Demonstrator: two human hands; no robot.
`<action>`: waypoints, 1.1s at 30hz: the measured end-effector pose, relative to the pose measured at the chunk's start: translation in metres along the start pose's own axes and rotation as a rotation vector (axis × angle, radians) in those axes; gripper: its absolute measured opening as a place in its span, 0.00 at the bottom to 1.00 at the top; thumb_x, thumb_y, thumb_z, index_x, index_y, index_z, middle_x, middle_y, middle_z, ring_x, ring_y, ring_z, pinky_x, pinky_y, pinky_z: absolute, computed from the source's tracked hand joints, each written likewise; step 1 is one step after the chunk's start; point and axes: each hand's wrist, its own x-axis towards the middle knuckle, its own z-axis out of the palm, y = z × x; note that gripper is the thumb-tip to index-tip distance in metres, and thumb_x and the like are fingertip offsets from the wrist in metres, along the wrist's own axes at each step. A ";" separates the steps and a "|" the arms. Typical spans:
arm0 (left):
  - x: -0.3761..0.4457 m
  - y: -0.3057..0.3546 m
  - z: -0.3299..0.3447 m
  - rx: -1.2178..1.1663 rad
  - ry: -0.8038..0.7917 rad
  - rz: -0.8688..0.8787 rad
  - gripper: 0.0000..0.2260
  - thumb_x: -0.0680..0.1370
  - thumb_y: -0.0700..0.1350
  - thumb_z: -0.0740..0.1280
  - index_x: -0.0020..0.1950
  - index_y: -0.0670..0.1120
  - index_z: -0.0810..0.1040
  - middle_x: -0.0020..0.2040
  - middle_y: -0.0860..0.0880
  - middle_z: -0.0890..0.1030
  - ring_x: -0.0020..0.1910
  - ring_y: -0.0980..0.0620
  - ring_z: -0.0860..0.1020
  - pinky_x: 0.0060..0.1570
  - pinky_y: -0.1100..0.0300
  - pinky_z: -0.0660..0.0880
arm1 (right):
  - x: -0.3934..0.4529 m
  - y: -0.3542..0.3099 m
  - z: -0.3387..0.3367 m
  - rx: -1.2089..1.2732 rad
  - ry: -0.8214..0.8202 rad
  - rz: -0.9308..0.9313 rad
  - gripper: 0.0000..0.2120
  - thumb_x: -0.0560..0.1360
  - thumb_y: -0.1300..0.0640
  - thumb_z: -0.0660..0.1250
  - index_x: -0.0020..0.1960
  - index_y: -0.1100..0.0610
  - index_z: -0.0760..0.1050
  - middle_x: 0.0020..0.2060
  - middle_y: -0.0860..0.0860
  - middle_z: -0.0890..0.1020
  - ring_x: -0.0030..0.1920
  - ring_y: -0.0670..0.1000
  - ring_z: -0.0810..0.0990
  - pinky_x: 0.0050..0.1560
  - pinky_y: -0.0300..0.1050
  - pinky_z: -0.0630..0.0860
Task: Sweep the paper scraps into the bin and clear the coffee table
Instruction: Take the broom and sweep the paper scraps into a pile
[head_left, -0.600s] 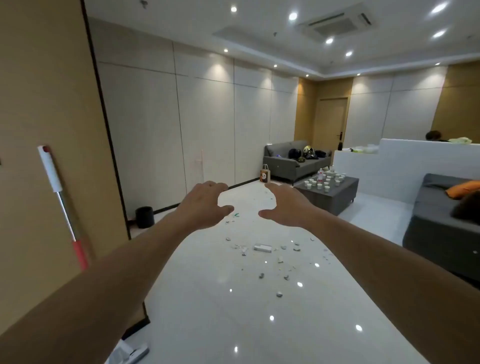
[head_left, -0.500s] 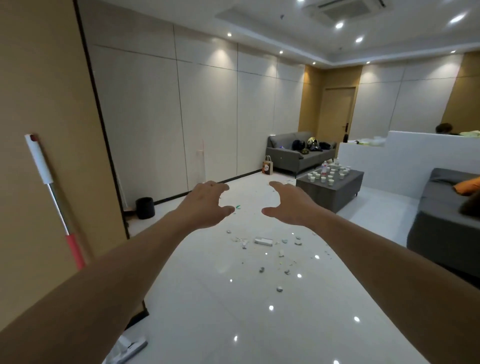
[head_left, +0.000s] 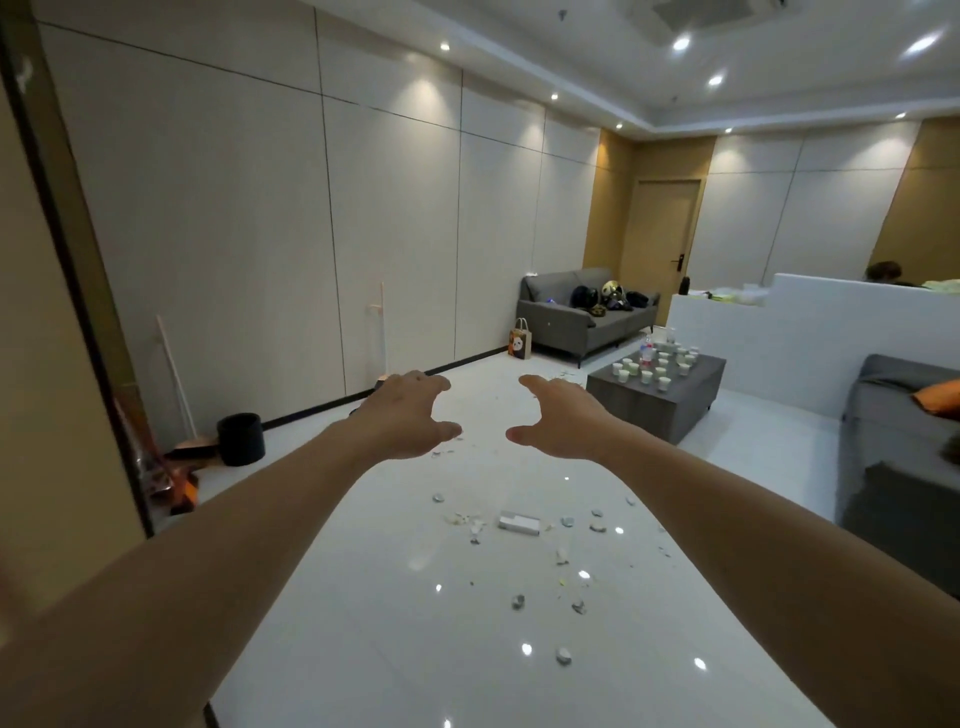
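Ahead, the fingers of the left hand and right hand are spreading loosely, gripping nothing, hovering over the floor. Paper scraps are lying scattered below; the bin is standing by the wall, and cups are crowding the bench.

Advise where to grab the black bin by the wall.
Take the black bin at its open top rim, coming from above on its floor-facing side. It stands upright as a plain cylinder with no visible handle, and a dustpan crowds its wall side. Both hands are empty.
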 end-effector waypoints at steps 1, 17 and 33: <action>0.025 -0.011 -0.005 0.001 0.007 -0.002 0.30 0.74 0.60 0.67 0.74 0.53 0.65 0.72 0.49 0.68 0.69 0.47 0.65 0.66 0.50 0.67 | 0.026 -0.002 -0.002 0.002 0.009 0.001 0.40 0.75 0.41 0.70 0.80 0.51 0.57 0.73 0.55 0.70 0.71 0.58 0.68 0.67 0.53 0.69; 0.316 -0.203 0.070 -0.064 0.019 -0.121 0.27 0.74 0.59 0.68 0.71 0.56 0.69 0.68 0.51 0.71 0.65 0.50 0.69 0.55 0.59 0.64 | 0.383 0.031 0.101 0.055 -0.042 -0.007 0.39 0.75 0.41 0.71 0.79 0.52 0.58 0.73 0.55 0.71 0.71 0.58 0.68 0.67 0.51 0.68; 0.665 -0.350 0.101 0.027 0.052 -0.170 0.24 0.74 0.59 0.67 0.69 0.54 0.71 0.67 0.51 0.73 0.65 0.49 0.70 0.60 0.56 0.68 | 0.791 0.044 0.144 0.118 -0.071 -0.104 0.37 0.75 0.43 0.71 0.79 0.52 0.60 0.73 0.54 0.72 0.71 0.57 0.70 0.66 0.50 0.70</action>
